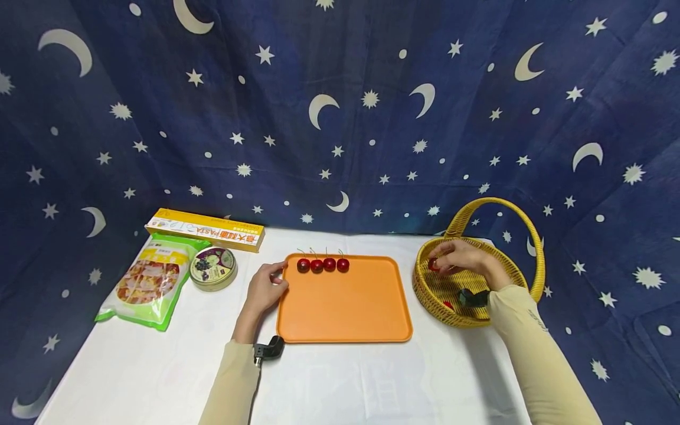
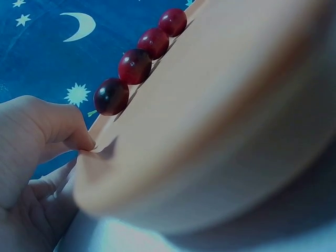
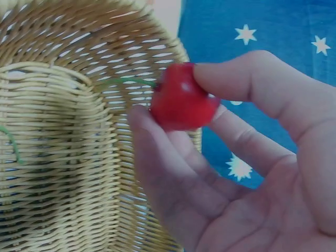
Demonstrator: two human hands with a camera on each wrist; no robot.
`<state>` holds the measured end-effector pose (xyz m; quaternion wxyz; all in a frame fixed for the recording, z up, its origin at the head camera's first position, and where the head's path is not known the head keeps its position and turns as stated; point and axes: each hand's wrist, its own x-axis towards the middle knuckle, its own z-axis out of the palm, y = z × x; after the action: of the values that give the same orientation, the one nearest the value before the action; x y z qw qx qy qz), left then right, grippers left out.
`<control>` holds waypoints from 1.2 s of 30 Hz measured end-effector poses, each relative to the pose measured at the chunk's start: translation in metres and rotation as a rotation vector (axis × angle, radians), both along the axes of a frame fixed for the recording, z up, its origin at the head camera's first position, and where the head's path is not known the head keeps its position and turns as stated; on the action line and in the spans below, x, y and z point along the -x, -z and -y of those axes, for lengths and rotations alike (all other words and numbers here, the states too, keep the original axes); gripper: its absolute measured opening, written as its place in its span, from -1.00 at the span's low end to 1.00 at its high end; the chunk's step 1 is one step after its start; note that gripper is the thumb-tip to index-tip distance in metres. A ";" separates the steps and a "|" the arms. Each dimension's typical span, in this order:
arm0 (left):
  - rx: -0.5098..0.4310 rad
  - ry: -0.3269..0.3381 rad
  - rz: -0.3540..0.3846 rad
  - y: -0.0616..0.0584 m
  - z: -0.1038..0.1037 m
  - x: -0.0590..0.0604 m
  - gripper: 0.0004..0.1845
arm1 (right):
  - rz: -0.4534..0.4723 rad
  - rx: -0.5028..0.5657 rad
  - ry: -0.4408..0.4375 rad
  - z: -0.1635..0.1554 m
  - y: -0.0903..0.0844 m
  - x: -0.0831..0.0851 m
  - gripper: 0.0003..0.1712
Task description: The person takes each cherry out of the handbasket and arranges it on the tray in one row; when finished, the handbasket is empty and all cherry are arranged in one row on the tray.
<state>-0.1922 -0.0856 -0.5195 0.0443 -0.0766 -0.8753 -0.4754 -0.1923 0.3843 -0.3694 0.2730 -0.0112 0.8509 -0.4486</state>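
Head view has a right hand [image 1: 459,258] reaching into a rounded basket [image 1: 432,301] of tightly woven yellow wicker, its handle a thick arch, at 3 o'clock from the orange tray [image 1: 344,310]. Thumb and fingers pinch a glossy red cherry [image 3: 186,100], held at the basket's 10 o'clock; its thin green stem points to 9 o'clock in the right wrist view. The left hand [image 1: 268,289] grips the tray's smooth, raised rim around 10 o'clock, though its lower fingers are partly hidden by shadow and the tray wall. Along the 11 o'clock edge, 4 shiny, dark-red cherries [image 1: 329,264] sit in a row with fine stems.

The right hand and its black wrist device [image 1: 473,298] cover part of the weave; a red shape [image 1: 448,305] at the basket's 7 o'clock is too small to identify. Another green stem [image 3: 10,144] is cut off at 9 o'clock in the right wrist view. The tray's near side blurs in the left wrist view.

Toward 10 o'clock lie a long pasta carton [image 1: 206,229], a round, fruit-printed tin [image 1: 213,268] and a crinkled, green-edged plastic bag [image 1: 151,280]. Navy moon-and-star cloth [image 1: 366,153] hangs behind.
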 end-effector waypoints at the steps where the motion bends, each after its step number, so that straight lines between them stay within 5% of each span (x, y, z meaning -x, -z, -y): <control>1: 0.001 0.000 0.001 0.000 0.000 0.000 -0.43 | -0.015 0.008 0.005 0.000 -0.002 0.000 -0.47; 11: -0.007 0.003 0.019 0.001 -0.001 0.001 -0.43 | -0.173 -0.076 0.105 0.016 -0.018 0.005 -0.59; 16: -0.014 0.002 0.025 0.000 -0.001 0.000 -0.42 | -0.202 -0.010 0.132 0.034 -0.014 0.010 -0.58; 25: -0.018 -0.001 0.025 0.000 0.003 0.001 -0.42 | -0.268 0.119 0.052 0.094 0.027 0.026 -0.55; 36: -0.034 0.003 0.029 0.000 0.001 0.001 -0.43 | -0.319 -0.115 0.084 0.153 0.077 0.042 -0.67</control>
<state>-0.1936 -0.0866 -0.5194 0.0320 -0.0702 -0.8675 -0.4915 -0.2345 0.2314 -0.4461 0.1159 -0.0309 0.9073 -0.4029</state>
